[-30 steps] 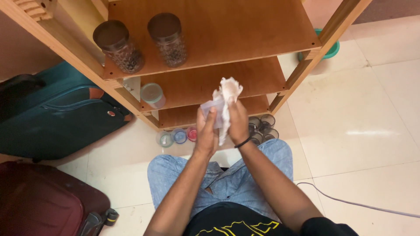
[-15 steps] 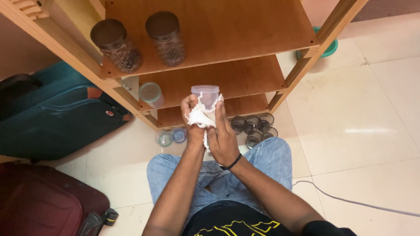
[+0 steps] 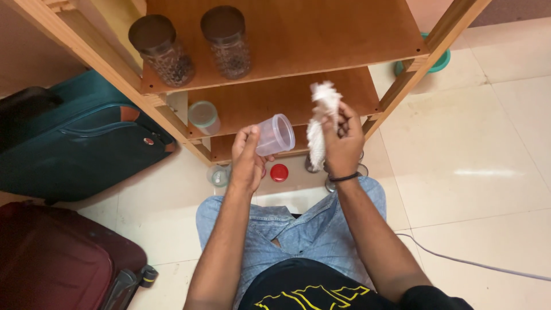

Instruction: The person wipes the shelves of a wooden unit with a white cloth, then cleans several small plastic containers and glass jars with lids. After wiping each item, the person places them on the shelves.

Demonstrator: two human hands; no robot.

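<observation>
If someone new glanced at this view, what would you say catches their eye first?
Probably the two hands raised in front of the wooden shelf unit: the left hand holds a clear plastic container tipped on its side, and the right hand grips a crumpled white cloth just beside it. Next come the two dark-lidded jars on the upper shelf and the small red lid on the floor between the hands.

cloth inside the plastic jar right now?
No. The white cloth hangs from the right hand, apart from the clear plastic jar held by the left hand.
</observation>
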